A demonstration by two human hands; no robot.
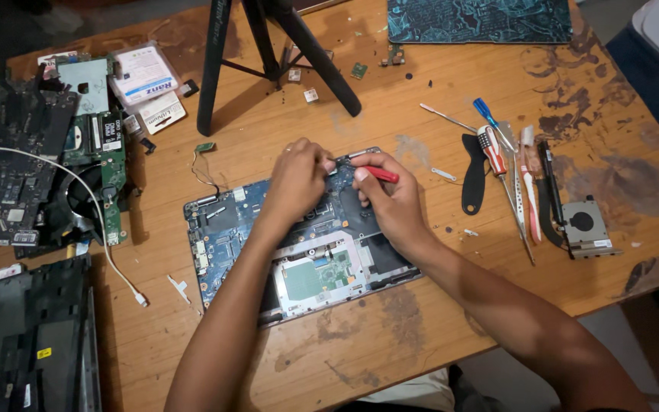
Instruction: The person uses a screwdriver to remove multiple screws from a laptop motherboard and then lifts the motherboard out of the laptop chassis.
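An opened laptop base point(226, 229) with a blue circuit board lies on the wooden table point(390, 336) in front of me. My left hand point(296, 179) rests on its far edge, fingers pinched at a small metal part near the hinge. Beside it, my right hand point(390, 194) grips a red-handled screwdriver point(381, 175) whose tip points left at that same spot. Both forearms cross the laptop's lower half and hide part of it.
Several screwdrivers and tools point(509, 164) lie to the right, with a cooling fan and heat pipe point(583, 225). Circuit boards point(47, 152) pile at the left, a white cable point(108, 255) beside them. A tripod point(268, 53) stands behind; a laptop shell point(32, 336) sits lower left.
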